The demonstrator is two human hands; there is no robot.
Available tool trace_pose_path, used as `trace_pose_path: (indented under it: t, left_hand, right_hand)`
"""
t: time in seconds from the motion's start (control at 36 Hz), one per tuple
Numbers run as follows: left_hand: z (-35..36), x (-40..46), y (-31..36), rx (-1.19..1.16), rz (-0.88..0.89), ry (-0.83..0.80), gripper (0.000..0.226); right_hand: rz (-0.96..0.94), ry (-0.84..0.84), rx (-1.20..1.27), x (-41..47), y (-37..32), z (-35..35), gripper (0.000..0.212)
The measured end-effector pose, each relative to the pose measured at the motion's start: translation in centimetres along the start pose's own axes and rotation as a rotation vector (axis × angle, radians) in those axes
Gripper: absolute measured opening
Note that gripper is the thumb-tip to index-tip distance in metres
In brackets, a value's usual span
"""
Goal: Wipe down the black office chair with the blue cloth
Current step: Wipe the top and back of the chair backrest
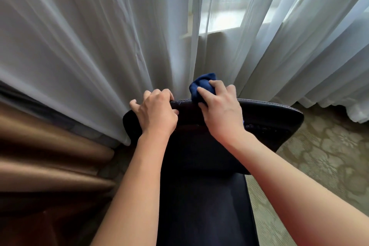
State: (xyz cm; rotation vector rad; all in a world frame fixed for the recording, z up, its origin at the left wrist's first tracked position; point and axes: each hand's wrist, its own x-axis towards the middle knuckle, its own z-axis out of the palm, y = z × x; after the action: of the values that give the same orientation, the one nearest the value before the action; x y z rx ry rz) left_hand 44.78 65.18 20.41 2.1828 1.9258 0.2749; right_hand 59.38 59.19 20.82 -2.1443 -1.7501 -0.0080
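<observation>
The black office chair (pixel 269 118) stands in front of me with its backrest facing the curtains and its seat running down towards the bottom of the view. My left hand (pixel 155 112) grips the top edge of the backrest on its left side, fingers curled over the far rim. My right hand (pixel 219 110) holds the bunched blue cloth (pixel 201 84) and presses it onto the top edge near the middle. Part of the cloth sticks up beyond my fingers; the rest is hidden under my palm. The top edge between my hands shows worn, flaky patches.
Sheer white curtains (pixel 99 36) hang right behind the chair, touching its left corner, with a window (pixel 223 12) behind them. Brown drapes (pixel 46 156) bunch at the lower left. Patterned carpet (pixel 329 156) spreads to the right of the chair.
</observation>
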Motion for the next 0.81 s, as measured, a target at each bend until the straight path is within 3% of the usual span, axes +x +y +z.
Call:
trace_pose_path:
  t: [0.17,0.42,0.58,0.81]
  left_hand:
    - [0.1,-0.3,0.2,-0.041,-0.007,-0.037,0.027]
    - [0.2,-0.2,0.4,-0.065,-0.003,-0.054,0.029]
    - [0.7,-0.1,0.3,-0.063,0.025,0.009,0.027]
    - [0.4,0.3,-0.1,-0.05,0.04,-0.004,0.032]
  right_hand:
    - [-0.029,-0.013,0.185,-0.1,3.3,-2.0,0.039]
    - [0.13,0.038,0.14,-1.8,6.8,-3.2,0.04]
    - [0.127,0.031,0.05,-1.1,4.0,-2.2,0.034]
    - [-0.034,-0.077,0.046,0.3,-2.9,0.4,0.029]
